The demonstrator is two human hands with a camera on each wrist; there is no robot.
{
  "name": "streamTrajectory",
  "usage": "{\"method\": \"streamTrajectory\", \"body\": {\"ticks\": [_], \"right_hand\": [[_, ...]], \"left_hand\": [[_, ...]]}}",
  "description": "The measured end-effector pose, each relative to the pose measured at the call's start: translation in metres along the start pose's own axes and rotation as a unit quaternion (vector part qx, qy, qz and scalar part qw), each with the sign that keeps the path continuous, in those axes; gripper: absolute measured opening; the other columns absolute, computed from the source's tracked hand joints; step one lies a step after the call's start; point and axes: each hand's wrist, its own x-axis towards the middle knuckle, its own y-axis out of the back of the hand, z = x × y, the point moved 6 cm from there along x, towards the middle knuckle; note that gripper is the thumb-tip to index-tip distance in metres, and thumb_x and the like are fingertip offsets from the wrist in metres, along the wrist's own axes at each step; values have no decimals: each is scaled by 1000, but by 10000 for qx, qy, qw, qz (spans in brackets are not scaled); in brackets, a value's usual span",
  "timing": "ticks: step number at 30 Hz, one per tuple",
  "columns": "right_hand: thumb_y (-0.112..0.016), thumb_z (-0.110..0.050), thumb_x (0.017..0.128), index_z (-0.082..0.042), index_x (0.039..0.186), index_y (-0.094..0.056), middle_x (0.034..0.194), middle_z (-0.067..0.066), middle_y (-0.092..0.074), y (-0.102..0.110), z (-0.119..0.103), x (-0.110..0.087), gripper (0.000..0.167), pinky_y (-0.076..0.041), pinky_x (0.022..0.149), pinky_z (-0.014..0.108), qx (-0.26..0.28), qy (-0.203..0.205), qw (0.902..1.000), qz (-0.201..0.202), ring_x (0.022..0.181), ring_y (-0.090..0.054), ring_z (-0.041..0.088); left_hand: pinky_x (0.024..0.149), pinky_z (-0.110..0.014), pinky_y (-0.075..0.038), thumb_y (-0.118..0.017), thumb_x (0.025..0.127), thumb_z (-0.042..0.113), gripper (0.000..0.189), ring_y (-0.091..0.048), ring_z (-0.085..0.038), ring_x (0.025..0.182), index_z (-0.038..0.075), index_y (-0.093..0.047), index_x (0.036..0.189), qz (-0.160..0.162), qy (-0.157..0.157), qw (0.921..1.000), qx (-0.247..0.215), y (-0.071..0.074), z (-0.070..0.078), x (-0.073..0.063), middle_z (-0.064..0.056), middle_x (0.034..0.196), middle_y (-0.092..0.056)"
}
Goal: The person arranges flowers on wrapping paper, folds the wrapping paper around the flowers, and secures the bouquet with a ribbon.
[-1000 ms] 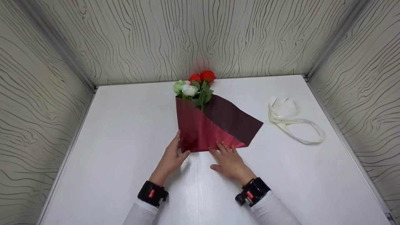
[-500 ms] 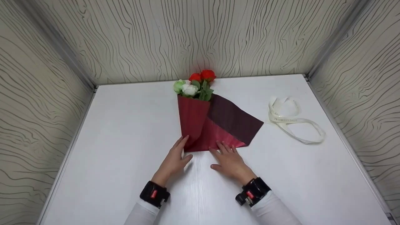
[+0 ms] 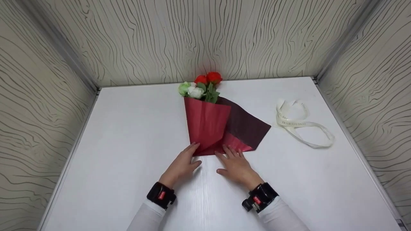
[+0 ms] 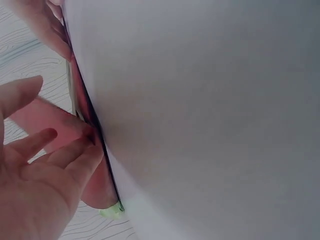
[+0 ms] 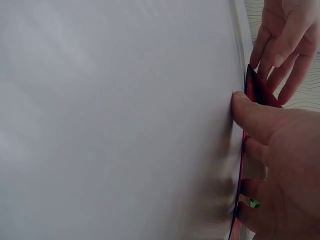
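Observation:
A sheet of dark red wrapping paper [image 3: 207, 123] lies on the table around a bunch of flowers. Its left side is folded over the stems, so only the blooms and some leaves show: red flowers [image 3: 214, 78], a white flower [image 3: 195, 92] and a pale green one [image 3: 184, 89]. My left hand [image 3: 181, 165] touches the lower left corner of the fold with extended fingers, thumb held apart. Spread flat, the fingers of my right hand [image 3: 236, 165] press on the paper's bottom edge. The sheet's dark right flap [image 3: 247, 125] lies unfolded.
A cream ribbon [image 3: 301, 123] with printed lettering lies in loose loops on the right of the white table [image 3: 112, 144]. Wood-patterned panels [image 3: 205, 38] rise behind and at both sides. Each wrist carries a black strapped camera [image 3: 161, 195].
My left hand has moved a little to the right, bringing the left side of the paper further over the stems and the sheet's middle. The right hand has stayed in place.

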Motion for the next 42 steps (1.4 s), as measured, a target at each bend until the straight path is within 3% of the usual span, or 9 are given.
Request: {"method": "streamTrajectory", "body": {"ticks": [8,15,21,24,29,35,42], "right_hand": [[-52,-52,82,-20,137,-35,142,15,-24,2,0,0,66,-15,100,53,-6,-26,10000,-12,130,-18,32],[-50,-52,83,-21,138,-33,143,13,-23,-2,1,0,65,-13,101,52,135,-85,9998,-126,131,-15,31],[-50,-53,83,-22,138,-32,143,13,-23,-4,2,0,66,-11,102,52,159,-59,9998,-109,131,-14,31],[-49,-53,83,-23,139,-31,144,12,-22,-4,2,0,66,-11,101,52,176,-80,9997,-134,131,-13,31],[-49,-53,83,-23,139,-31,144,13,-21,-4,2,0,65,-11,102,52,141,-82,9998,-131,131,-13,31],[-49,-53,83,-22,138,-32,144,13,-21,-2,1,0,66,-11,102,52,78,-51,9999,-94,131,-13,31],[-50,-52,83,-19,137,-34,142,15,-24,-1,0,-1,65,-13,101,53,51,21,10000,-36,131,-16,32]], "left_hand": [[98,-35,-31,-61,83,27,64,-34,-19,124,16,-31,138,-238,-69,9981,556,-2,8,5,-5,140,-32],[99,-39,-29,-62,81,24,62,-36,-21,123,12,-36,136,-364,-28,9946,972,-8,10,3,-6,139,-33],[101,-52,-16,-66,77,28,63,-19,-30,130,8,-42,132,-202,-233,9814,1893,-13,9,0,-14,142,-25],[100,-51,-19,-66,76,30,64,-14,-36,130,10,-43,132,-171,-181,9820,1873,-13,8,0,-19,143,-17],[97,-46,-28,-66,77,29,65,-22,-37,127,9,-40,134,-233,-48,9873,1572,-11,10,0,-20,144,-14],[100,-49,-21,-66,76,30,64,-15,-33,131,5,-44,130,-151,-309,9779,2062,-12,16,3,-20,142,-22],[99,-50,-22,-64,79,32,66,-18,-30,130,2,-39,133,-256,-340,9762,2128,-14,19,1,-16,141,-25]]}}
